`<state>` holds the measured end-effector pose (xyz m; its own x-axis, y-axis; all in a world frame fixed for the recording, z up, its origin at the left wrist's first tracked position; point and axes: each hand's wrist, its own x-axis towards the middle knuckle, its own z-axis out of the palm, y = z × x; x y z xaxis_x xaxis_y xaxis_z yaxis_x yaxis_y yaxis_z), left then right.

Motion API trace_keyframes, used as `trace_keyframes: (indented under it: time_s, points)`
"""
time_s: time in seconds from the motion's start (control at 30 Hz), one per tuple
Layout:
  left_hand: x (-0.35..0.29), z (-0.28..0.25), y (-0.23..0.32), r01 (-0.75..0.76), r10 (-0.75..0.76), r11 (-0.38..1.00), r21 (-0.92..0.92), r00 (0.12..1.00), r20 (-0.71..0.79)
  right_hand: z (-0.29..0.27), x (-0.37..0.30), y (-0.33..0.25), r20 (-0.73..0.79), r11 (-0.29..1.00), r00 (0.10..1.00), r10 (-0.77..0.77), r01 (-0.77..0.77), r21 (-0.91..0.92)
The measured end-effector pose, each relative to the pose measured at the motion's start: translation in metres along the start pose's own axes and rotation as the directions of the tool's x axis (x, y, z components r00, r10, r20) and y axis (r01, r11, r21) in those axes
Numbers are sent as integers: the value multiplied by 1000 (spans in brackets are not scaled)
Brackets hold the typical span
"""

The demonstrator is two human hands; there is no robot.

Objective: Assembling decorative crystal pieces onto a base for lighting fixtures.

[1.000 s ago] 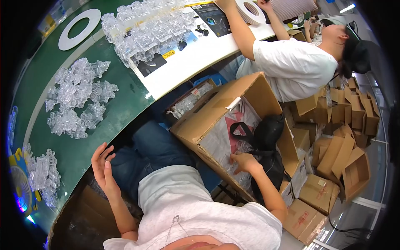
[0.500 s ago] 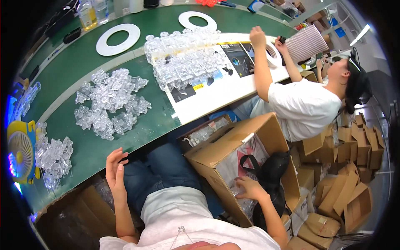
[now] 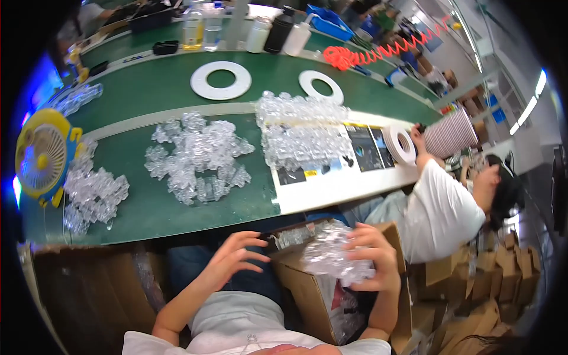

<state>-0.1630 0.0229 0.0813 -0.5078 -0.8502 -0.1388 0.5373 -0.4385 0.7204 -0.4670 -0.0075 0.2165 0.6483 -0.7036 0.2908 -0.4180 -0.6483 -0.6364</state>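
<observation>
A bunch of clear plastic parts (image 3: 332, 255) is gripped in my right hand (image 3: 376, 258), above an open cardboard box (image 3: 303, 294) beside my lap. More clear plastic lies inside that box. My left hand (image 3: 236, 257) hovers near the table edge, fingers spread, holding nothing. In front of me on the green table (image 3: 136, 222) lies a loose heap of clear plastic parts (image 3: 198, 155). Further right, rows of the same clear parts (image 3: 305, 139) stand on a white printed board (image 3: 307, 198). A smaller pile of clear parts (image 3: 97, 192) lies at the left.
A yellow and blue fan (image 3: 44, 157) stands at the left. White rings (image 3: 207, 89) lie toward the back, near several bottles (image 3: 278, 32). At the right a co-worker (image 3: 441, 207) sits by a large reel (image 3: 451, 133). Cardboard boxes (image 3: 491, 275) fill the floor behind.
My right hand has come up out of the box with a bunch of clear plastic parts. My left hand has moved right, toward it. The view has shifted upward.
</observation>
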Motion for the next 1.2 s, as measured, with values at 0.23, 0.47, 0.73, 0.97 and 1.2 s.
trace_keyframes:
  time_s: [0.23,0.47,0.73,0.97,1.2]
  points:
    - [18,2,9,-129,75,917,-377,985,-153,85,113,11,266,934,923,-278,195,298]
    - [5,-21,28,-581,597,792,187,671,-439,136,108,29,384,831,920,-78,-153,534]
    - [21,-10,33,-511,623,770,383,732,-275,131,111,38,243,667,927,288,-376,643]
    - [-28,-83,54,-25,906,88,996,418,-69,77,225,51,-152,996,984,91,-88,28]
    - [-41,-142,37,391,972,-59,918,232,-37,92,363,169,-174,943,984,-29,-31,-330]
